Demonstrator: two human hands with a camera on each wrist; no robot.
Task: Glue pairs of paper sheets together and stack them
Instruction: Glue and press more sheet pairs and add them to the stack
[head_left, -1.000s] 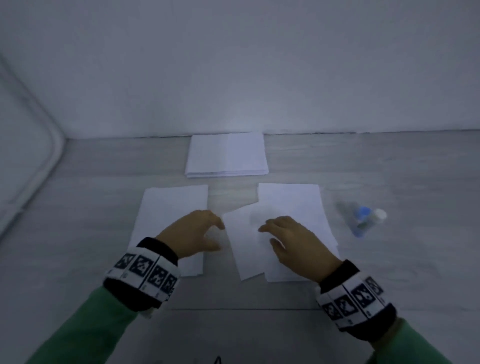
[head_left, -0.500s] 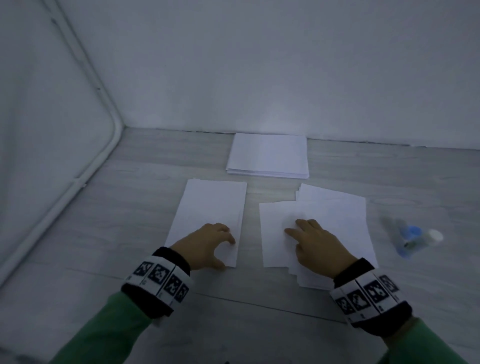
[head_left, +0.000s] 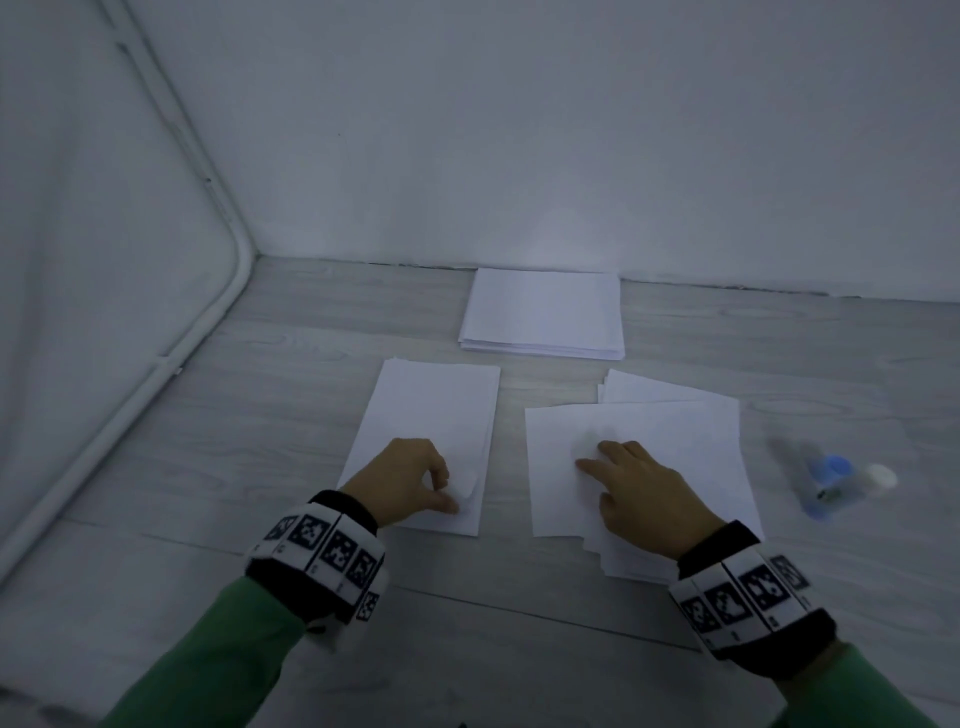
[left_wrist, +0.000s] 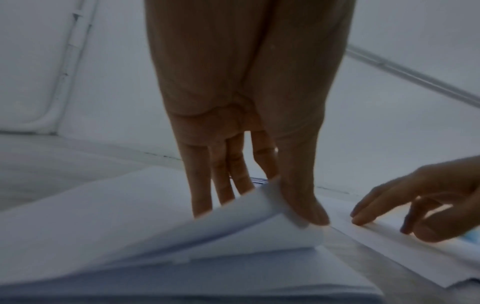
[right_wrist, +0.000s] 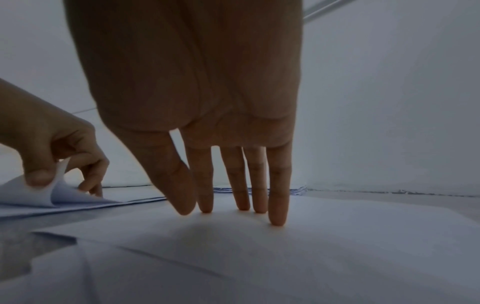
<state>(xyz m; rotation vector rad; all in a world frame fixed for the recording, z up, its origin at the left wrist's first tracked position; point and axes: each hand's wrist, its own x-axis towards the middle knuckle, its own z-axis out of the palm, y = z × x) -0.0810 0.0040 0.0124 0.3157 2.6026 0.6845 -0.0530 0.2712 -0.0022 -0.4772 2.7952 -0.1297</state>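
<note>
Three lots of white paper lie on the grey floor. My left hand (head_left: 441, 491) (left_wrist: 272, 201) pinches the near right corner of the top sheet (head_left: 431, 415) (left_wrist: 182, 224) of the left pile and curls it upward. On the right, a single sheet (head_left: 649, 431) (right_wrist: 337, 236) lies askew on a loose pile (head_left: 639, 564). My right hand (head_left: 613, 460) (right_wrist: 233, 211) presses on that sheet with straight fingertips. A neat stack (head_left: 543, 314) sits at the back by the wall. A blue and white glue stick (head_left: 836, 480) lies to the right of the papers.
White walls close the space behind and to the left. A white pipe (head_left: 156, 364) runs along the left wall's foot. Bare grey floor lies in front of the papers and between the two near piles.
My left hand has taken the left pile's top sheet by its corner and lifted it. My right hand slid the single sheet back onto the right pile. The camera view shifted left.
</note>
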